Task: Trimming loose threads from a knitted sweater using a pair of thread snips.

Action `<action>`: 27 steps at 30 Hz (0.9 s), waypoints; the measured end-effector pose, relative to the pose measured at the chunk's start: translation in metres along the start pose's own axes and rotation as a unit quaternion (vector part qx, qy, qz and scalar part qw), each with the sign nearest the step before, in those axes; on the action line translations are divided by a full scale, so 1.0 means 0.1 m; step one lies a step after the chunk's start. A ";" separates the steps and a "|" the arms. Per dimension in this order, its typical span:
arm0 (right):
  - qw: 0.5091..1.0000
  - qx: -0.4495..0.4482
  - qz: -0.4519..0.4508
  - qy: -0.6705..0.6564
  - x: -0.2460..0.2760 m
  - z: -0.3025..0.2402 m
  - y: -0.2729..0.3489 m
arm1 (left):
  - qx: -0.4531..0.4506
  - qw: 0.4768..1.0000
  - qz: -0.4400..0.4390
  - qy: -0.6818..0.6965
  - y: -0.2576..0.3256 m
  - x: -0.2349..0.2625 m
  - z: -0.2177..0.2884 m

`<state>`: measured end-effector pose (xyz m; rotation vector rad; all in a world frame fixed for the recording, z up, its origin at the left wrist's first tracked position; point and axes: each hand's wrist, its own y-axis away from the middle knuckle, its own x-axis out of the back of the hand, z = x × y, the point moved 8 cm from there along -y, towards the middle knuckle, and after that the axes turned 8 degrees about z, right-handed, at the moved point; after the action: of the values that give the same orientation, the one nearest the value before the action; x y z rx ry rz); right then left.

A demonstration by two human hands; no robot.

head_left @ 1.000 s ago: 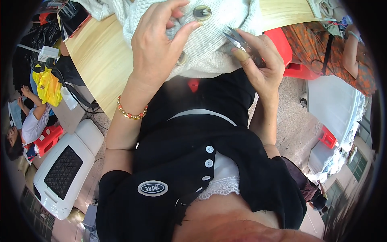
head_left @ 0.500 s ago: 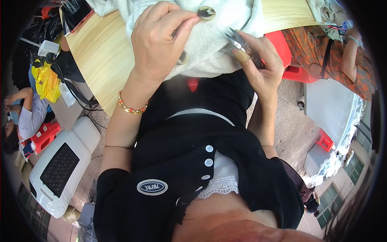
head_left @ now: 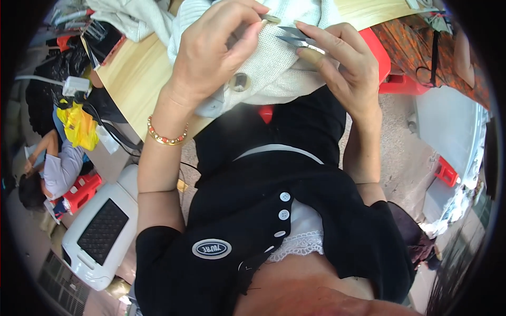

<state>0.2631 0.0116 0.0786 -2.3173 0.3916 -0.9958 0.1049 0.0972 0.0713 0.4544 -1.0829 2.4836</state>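
Observation:
A cream knitted garment [head_left: 284, 66] lies over the table edge and hangs down by my lap. My left hand [head_left: 213, 55] is closed, with thumb and forefinger pinching a button [head_left: 272, 19] that is turned nearly edge-on. Lower on the knit a second round button [head_left: 240, 82] shows, pale with a dark centre. In my right hand [head_left: 348, 66] are small metal thread snips [head_left: 296, 38], their blades parted and pointing left at the cloth just under the pinched button. A tan covering [head_left: 311, 55] wraps the right thumb. Any thread at the button is too fine to see.
The wooden table [head_left: 134, 76] runs off to the left, with more pale knitwear [head_left: 132, 18] on it. A yellow bag [head_left: 77, 126] and cables hang beside it. Red stools [head_left: 400, 84] stand to the right, near a person in orange patterned clothing [head_left: 400, 45]. Another person [head_left: 60, 168] sits at far left.
The snips have moved up and left, closer to the pinched button. That button has tipped from face-on to nearly edge-on. The lower button has come out from behind my left wrist.

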 end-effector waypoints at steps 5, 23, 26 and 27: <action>0.996 0.015 -0.027 0.083 -0.05 -0.17 -0.16 | 0.127 0.987 -0.012 0.094 0.08 0.00 -0.25; 0.930 0.274 0.240 -0.053 -0.10 -0.21 -0.17 | 0.146 0.970 0.052 0.185 0.13 0.03 -0.32; 0.929 0.275 0.238 -0.073 -0.10 -0.20 -0.17 | 0.154 0.967 0.051 0.196 0.14 0.03 -0.34; 0.927 0.276 0.238 -0.082 -0.10 -0.19 -0.16 | 0.154 0.967 0.051 0.196 0.14 0.02 -0.34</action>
<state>0.2428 0.0214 0.0938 -1.6654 0.4995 -0.5680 0.0916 0.1147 0.0414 -0.0187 -0.5795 2.6872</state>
